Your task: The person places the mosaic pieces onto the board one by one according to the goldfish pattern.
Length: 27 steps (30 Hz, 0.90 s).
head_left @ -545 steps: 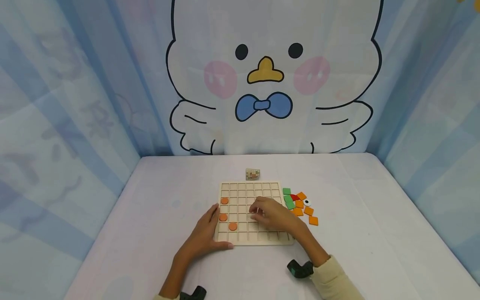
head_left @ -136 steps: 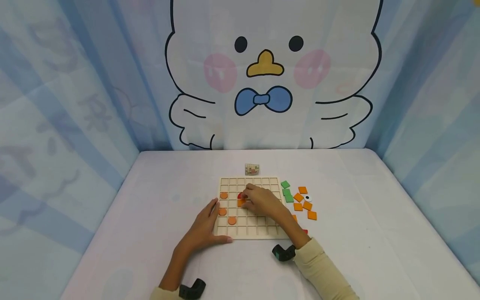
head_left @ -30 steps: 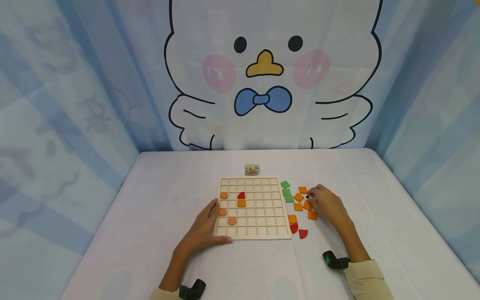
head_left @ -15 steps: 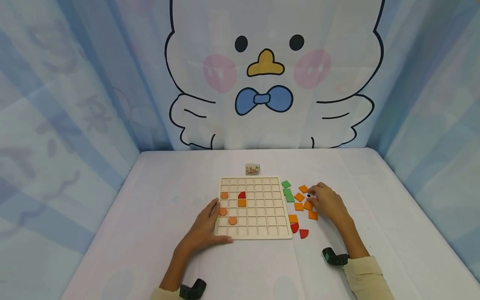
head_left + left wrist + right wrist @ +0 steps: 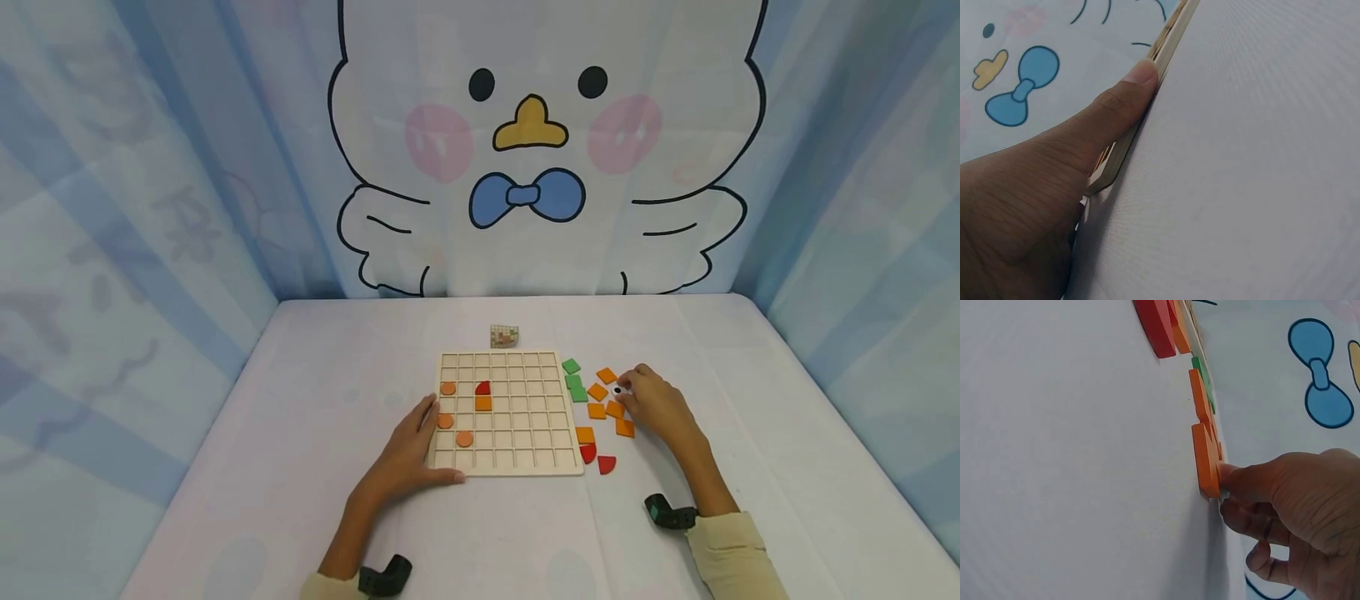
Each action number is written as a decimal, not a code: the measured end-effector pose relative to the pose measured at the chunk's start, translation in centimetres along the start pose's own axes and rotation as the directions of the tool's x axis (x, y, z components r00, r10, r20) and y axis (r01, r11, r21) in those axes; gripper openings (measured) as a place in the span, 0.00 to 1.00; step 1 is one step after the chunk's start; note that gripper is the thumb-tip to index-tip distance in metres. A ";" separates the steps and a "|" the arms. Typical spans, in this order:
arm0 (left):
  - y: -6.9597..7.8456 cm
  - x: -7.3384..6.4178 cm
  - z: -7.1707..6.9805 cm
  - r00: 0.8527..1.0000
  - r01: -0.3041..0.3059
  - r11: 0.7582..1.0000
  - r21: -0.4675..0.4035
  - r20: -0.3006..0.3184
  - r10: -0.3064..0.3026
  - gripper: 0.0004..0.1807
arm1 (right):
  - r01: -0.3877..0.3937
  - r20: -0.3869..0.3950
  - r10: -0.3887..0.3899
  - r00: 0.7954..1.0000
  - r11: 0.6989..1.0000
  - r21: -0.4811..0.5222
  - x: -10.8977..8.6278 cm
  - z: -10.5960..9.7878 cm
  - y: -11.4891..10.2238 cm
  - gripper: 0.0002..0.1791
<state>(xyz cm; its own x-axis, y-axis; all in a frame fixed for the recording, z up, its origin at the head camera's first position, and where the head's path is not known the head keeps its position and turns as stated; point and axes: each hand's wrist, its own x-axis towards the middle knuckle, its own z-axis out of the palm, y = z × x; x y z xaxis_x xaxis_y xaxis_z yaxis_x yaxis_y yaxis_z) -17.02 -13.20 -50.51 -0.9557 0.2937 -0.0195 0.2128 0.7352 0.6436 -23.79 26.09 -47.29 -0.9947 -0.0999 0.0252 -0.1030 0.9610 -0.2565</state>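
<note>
My left hand [image 5: 408, 448] braces the lower left corner of the pale wooden grid board [image 5: 525, 437], straight fingers along its left side. In the left wrist view the thumb [image 5: 1116, 106] lies against the board's front edge. Three orange discs [image 5: 464, 439] sit in the grid's left part. An orange square [image 5: 483, 403] lies below a red quarter-round piece [image 5: 483, 388] near the middle. To the right of the board, my right hand [image 5: 660, 404] pinches a white round piece with a black dot [image 5: 617, 390]. In the right wrist view that piece is hidden behind orange tiles [image 5: 1205, 459].
Several orange squares [image 5: 625, 427] are scattered round the right hand. Green tiles [image 5: 576, 388] lie by the board's right edge, and two red quarter-round pieces [image 5: 607, 464] near its lower right corner. A small patterned card [image 5: 504, 337] is behind the board.
Since the oldest frame, an orange square and a red quarter-round piece have come onto the grid. My right hand has moved from the board to the loose pieces. The left hand stays put.
</note>
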 end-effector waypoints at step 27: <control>0.1 0.0 -0.1 1.000 0.006 1.000 0.011 0.009 -0.006 0.69 | 0.186 0.039 -0.190 0.981 0.978 0.098 -0.4 -0.5 -2.9 0.14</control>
<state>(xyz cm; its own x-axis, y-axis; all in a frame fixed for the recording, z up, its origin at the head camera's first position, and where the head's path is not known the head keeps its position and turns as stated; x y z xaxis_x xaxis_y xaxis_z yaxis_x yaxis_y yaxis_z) -17.02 -13.20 -50.39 -0.9551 0.2946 -0.0306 0.2090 0.7436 0.6352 -23.06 23.49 -46.04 -0.9560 -0.2912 0.0354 -0.2855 0.8959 -0.3405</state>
